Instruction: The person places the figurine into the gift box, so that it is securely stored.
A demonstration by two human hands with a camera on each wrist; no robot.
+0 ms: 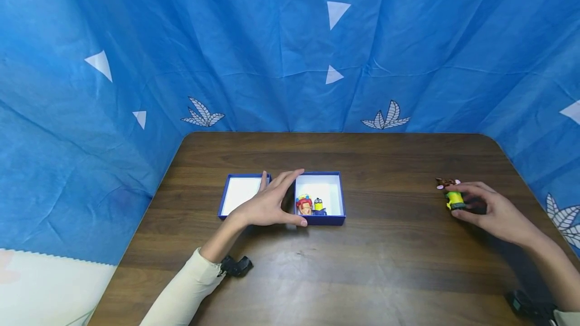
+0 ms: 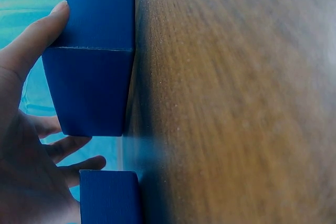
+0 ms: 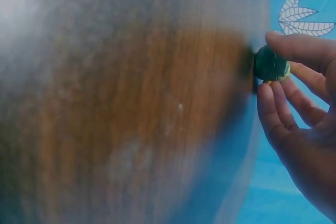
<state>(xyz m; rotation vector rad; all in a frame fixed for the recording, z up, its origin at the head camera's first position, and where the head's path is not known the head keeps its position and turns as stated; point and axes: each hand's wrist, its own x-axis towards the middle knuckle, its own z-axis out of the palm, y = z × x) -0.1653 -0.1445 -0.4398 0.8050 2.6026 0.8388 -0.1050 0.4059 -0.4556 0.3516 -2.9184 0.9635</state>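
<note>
My left hand (image 1: 265, 207) spans the left end of a blue open box (image 1: 334, 220) with a white inside. Its thumb lies against the box's front wall (image 2: 100, 19) and its index finger reaches the back corner. Inside the box are a red-and-tan toy figure (image 1: 304, 205) and a yellow-and-blue toy figure (image 1: 318, 206). Far to the right, my right hand (image 1: 498, 214) pinches a yellow-and-green toy figure (image 1: 454, 199) between thumb and fingers. The right wrist view shows its round dark green end (image 3: 271, 64). Just behind it lies a small brown toy figure (image 1: 446, 183).
A shallow blue-edged tray or lid (image 1: 237, 192), white inside, lies left of the box, partly under my left hand. Everything rests on a dark wooden table (image 1: 385, 260). A blue patterned curtain (image 1: 281, 49) hangs along the table's back and sides.
</note>
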